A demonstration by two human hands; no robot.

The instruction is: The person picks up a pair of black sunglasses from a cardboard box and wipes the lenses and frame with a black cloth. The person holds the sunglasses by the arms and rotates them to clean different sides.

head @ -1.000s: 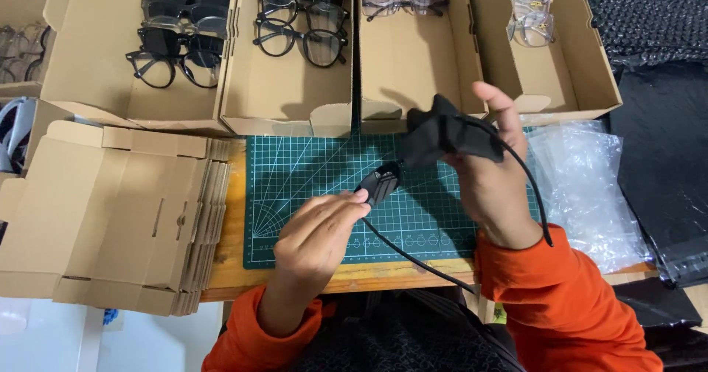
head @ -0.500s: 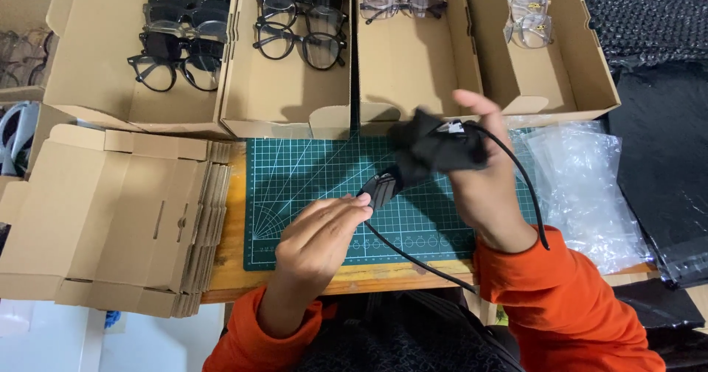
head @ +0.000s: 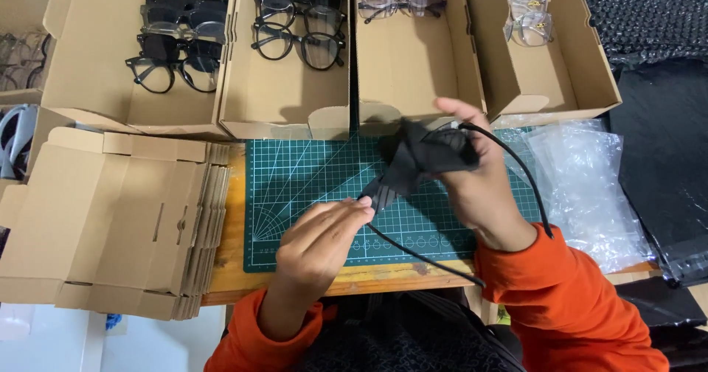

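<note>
Barely anything's shifted since half a second back: the right hand (head: 479, 184) has stayed up over the green cutting mat (head: 295, 180), fingers curled round a bunched black fabric pouch (head: 428, 154), and the left hand (head: 321, 239) is still pinching the pouch's lower end between thumb and fingertips, the rest of that hand loosely folded.

Only the head view to go on. So the pouch sits between both hands, above the middle of the mat, just in front of the cardboard trays (head: 287, 114). A thin black cord (head: 413, 248) runs from under the left fingertips down toward the orange sleeve, and another loop arcs round the right wrist. Trays hold rows of glasses (head: 299, 44), dark frames left, clear ones right. Stack of flat cardboard boxes (head: 103, 217) on the left, clear plastic bags (head: 582, 188) on the right.
</note>
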